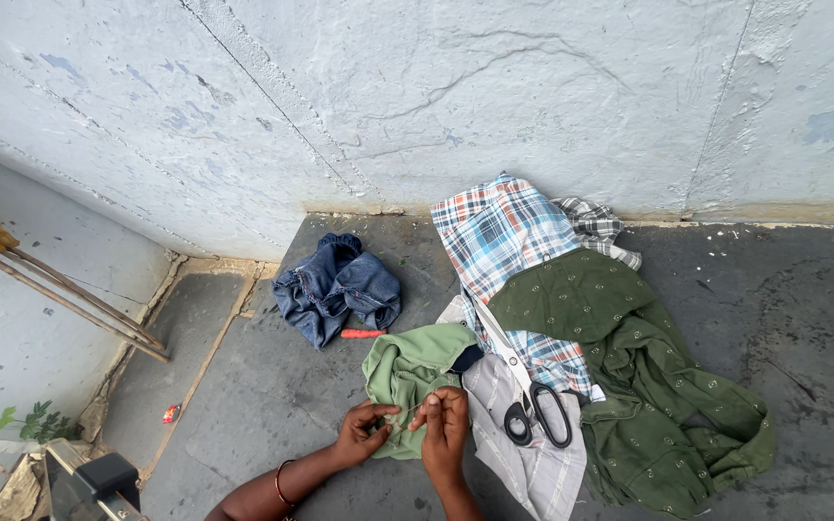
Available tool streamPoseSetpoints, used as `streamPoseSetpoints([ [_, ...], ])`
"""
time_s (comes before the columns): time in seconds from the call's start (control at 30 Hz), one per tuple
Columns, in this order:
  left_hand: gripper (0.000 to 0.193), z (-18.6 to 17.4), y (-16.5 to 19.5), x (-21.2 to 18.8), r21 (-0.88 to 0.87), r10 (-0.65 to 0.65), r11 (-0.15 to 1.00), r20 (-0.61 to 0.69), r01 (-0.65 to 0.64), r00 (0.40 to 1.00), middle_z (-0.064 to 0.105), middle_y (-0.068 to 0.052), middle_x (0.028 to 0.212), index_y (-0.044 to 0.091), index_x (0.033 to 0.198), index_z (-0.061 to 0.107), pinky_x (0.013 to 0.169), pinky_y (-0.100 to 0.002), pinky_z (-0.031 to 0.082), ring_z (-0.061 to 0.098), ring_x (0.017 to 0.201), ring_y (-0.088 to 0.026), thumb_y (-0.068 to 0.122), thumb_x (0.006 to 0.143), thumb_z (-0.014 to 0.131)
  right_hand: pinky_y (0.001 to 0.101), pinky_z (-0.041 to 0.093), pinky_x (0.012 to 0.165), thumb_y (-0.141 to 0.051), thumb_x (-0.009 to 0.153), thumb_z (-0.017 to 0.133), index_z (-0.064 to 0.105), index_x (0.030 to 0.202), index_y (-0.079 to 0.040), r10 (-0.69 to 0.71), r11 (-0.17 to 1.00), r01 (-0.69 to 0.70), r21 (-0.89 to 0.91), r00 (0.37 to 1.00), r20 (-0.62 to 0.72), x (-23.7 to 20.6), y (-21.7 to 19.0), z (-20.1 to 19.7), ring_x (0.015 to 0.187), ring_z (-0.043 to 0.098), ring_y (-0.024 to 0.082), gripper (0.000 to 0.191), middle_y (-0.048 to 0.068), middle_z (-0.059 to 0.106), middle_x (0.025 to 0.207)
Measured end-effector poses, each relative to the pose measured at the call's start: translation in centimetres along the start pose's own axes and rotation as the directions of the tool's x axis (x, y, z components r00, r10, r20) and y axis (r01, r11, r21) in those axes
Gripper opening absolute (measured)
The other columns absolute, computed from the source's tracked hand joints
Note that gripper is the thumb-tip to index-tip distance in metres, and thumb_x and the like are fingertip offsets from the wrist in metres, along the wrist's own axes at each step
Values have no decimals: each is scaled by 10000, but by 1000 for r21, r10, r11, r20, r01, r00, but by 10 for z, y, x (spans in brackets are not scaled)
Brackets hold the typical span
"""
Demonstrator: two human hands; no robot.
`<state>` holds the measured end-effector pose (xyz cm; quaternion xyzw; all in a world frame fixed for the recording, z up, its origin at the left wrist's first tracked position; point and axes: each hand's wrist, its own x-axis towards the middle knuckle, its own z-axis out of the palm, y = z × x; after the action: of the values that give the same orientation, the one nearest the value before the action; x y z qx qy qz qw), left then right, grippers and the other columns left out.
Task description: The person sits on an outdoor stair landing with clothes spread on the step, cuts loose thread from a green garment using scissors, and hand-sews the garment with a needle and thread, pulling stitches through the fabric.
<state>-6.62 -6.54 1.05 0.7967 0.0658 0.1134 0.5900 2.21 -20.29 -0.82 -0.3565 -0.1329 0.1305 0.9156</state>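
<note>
Light green cloth (pixel 407 371) lies bunched on the grey floor (pixel 272 386), low centre of the head view, its lower edge under both hands. Left hand (pixel 361 433) sits at the cloth's lower left edge, fingers curled in, thumb and forefinger pinched together; whether they hold the fabric or a thread is too small to tell. Right hand (pixel 446 425) is just beside it, touching the cloth's lower right edge, fingertips pinched shut the same way toward the left hand; a thin pale line seems to run between the two grips, can't confirm. Bangle (pixel 280 481) on the left wrist. Right of the cloth, touching it: grey striped cloth (pixel 533 468) with black-handled scissors (pixel 523 386) lying on top, blades pointing up and away from the hands. Above and right of the cloth: plaid shirt (pixel 499 232) reaching to the wall (pixel 436 96). Right of the scissors: dark green printed garment (pixel 658 386), overlapping the plaid. Upper left of the cloth, apart from it: crumpled denim (pixel 335 289), with a small orange-red item (pixel 363 334) between denim and cloth. Far left of the cloth: sticks (pixel 79 304) leaning by the wall, small plant (pixel 36 422) below them.
</note>
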Motion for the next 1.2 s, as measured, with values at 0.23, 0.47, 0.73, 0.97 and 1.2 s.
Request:
streamPoseSetpoints([
  [0.23,478,0,4,1,-71,-33,997,49,36,998,578,-66,1240,-27,1322,675,806,-236,481,628,987,-86,-180,878,584,302,571,603,-94,1063,517,499,1108,-19,-29,999,30,42,999,-19,-1,-5,-17,662,569,106,89,74,570,816],
  [0.47,503,1,3,1,-123,-60,990,51,66,997,571,-61,1289,-29,1341,657,865,-240,490,641,1073,-99,-195,875,565,329,542,682,-70,1069,472,606,1253,29,-145,968,132,-214,988,-50,-4,2,-23,702,557,124,249,96,608,899],
  [0.73,435,-10,6,8,-423,-88,901,44,98,995,683,-71,1091,-78,1399,581,833,-248,499,631,973,-98,-75,964,552,454,479,627,-193,976,649,627,1052,-15,-86,570,415,-709,889,451,-9,1,-6,717,624,323,195,139,612,855],
  [0.97,439,-18,10,15,-689,-89,710,117,145,989,754,-169,1028,-92,1374,540,859,-338,553,720,944,-227,53,962,489,478,450,674,-348,843,728,619,978,-59,-10,187,631,-753,767,641,-25,9,14,737,616,300,337,101,588,798],
  [1.2,397,-22,12,21,-127,27,991,-122,-43,992,665,-115,1178,-24,1307,650,839,-317,545,691,1001,-178,-55,915,601,428,475,635,-150,912,710,638,897,-67,34,537,399,-743,870,492,-11,-5,9,684,625,280,111,88,632,791],
])
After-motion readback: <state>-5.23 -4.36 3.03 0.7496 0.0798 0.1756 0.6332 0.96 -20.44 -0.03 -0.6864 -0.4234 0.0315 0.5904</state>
